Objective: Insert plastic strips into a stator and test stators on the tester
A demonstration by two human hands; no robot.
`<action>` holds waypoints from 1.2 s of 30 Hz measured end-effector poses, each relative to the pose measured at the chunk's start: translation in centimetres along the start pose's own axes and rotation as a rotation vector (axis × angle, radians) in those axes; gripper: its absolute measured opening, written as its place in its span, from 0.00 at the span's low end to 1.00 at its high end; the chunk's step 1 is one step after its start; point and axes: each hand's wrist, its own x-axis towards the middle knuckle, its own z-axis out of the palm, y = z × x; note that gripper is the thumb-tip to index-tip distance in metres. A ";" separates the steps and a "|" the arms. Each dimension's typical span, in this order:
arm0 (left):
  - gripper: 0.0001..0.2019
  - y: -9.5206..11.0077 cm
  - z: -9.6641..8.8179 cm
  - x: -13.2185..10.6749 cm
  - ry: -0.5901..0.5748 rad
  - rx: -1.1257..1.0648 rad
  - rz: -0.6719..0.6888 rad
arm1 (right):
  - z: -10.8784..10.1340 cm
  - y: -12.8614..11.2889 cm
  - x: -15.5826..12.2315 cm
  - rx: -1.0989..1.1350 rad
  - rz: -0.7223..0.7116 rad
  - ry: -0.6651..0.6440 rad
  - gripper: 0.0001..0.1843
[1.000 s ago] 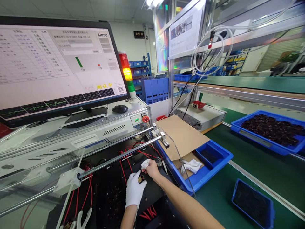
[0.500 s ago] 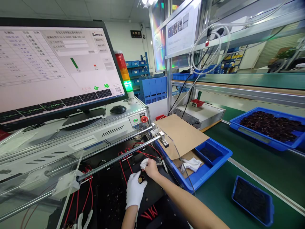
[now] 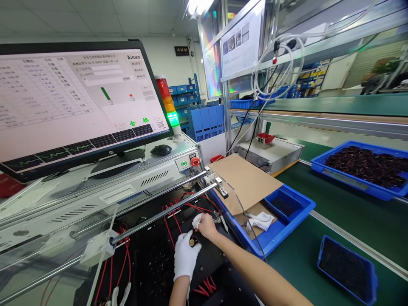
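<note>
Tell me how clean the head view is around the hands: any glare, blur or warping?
Head view: sharp on the white-gloved left hand and bare right hand; ceiling light blown out; straight shelf rails bow near the edges; no blur.

- The monitor [image 3: 73,102] is cut off by the left edge of the frame, and its text is too small to read.
- The small dark part [image 3: 192,242], low in the centre, is mostly covered by the gloved left hand [image 3: 186,257]; its shape cannot be told.
- The right hand [image 3: 207,226] hides whatever its fingers pinch.
- The blue tray [image 3: 347,270] at lower right holds dark pieces too small to tell apart.
</note>
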 end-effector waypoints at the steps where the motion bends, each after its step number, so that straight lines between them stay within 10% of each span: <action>1: 0.24 0.0 0.0 0.0 -0.001 -0.003 0.003 | 0.1 0.0 0.0 0.017 0.006 -0.003 0.07; 23: 0.21 -0.1 0.0 0.1 0.004 -0.014 0.019 | 0.6 -0.9 -0.4 0.342 0.205 -0.028 0.09; 36: 0.24 -0.7 0.5 0.1 0.032 -0.033 -0.010 | -0.5 -1.1 -0.7 -0.394 -0.186 -0.134 0.13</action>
